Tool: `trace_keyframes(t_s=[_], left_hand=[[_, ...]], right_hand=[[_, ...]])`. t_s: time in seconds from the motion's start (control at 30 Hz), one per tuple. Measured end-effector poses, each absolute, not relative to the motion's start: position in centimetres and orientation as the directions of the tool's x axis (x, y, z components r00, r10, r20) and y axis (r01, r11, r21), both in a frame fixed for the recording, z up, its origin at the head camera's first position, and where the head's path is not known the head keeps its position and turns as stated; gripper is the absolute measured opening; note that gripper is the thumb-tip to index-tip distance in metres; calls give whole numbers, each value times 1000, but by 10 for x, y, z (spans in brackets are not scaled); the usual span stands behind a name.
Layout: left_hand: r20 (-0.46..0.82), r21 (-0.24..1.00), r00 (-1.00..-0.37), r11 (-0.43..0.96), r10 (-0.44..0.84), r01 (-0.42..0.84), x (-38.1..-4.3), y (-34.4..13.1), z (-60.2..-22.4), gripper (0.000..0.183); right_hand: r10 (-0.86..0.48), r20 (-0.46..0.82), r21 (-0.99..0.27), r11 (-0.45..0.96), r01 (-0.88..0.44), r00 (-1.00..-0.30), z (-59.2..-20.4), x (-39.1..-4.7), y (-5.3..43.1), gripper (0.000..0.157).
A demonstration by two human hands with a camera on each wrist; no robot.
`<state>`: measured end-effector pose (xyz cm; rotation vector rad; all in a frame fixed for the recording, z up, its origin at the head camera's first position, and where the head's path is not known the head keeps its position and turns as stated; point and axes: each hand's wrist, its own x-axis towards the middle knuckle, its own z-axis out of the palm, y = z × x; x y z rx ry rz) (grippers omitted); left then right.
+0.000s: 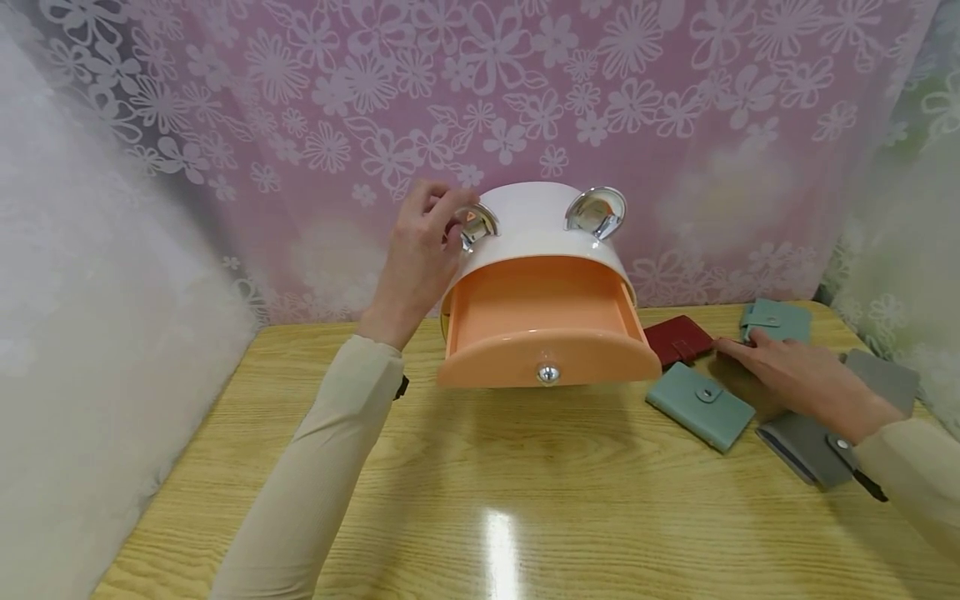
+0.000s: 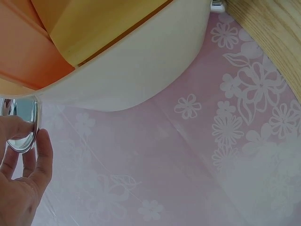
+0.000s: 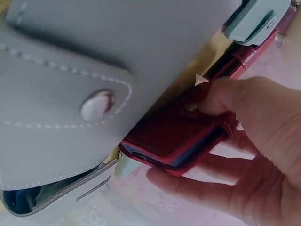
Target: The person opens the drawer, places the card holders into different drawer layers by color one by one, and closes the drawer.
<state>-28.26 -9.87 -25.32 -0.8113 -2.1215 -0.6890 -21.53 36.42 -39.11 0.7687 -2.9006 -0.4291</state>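
- Drawer unit [image 1: 525, 221] with white rounded shell, toward the rear of the bench [image 1: 337, 467]; orange drawer [image 1: 491, 362] pulled out, round silver knob [image 1: 548, 372] at center of its front panel.
- Left hand [image 1: 423, 242] at the left chrome ear [image 1: 486, 218] of the shell; thumb and fingers closed on the rim.
- Right chrome ear [image 1: 597, 214] on the opposite side of the shell.
- Right hand [image 1: 798, 379] gripping a red wallet [image 3: 160, 129]; thumb beside the snap, fingers at the opposite edge.
- Position of gripped wallet: right of the drawer unit, beneath the hand, among the other wallets.
- Second red wallet [image 1: 671, 337]: just right of the drawer.
- Front teal wallet [image 1: 690, 400]: just ahead of the second red wallet; rear teal wallet [image 1: 783, 318] near the back edge.
- Near grey wallet [image 1: 802, 442]: below the right wrist; far grey wallet [image 1: 888, 379] beyond it.
- Pink floral curtain [image 1: 360, 108] behind the bench.
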Motion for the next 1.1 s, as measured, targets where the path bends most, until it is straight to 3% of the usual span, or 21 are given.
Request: trace_keyframes(t_s=[0.23, 0.4, 0.7, 1.1], left_hand=[[796, 213, -514, 646, 321, 733, -283, -99, -254, 32], [789, 218, -523, 649, 323, 729, -282, -99, -255, 33], [798, 217, -513, 643, 317, 734, -283, -98, -255, 31], [788, 234, -533, 649, 310, 724, -282, -98, -254, 31]], right_hand=[[-489, 86, 313, 840, -442, -868, -388, -212, 365, 79], [-488, 94, 285, 848, -446, -868, -387, -210, 365, 75], [-511, 202, 304, 843, -443, -835, -391, -208, 364, 52], [-534, 308, 375, 829, -416, -787, -393, -209, 368, 55]])
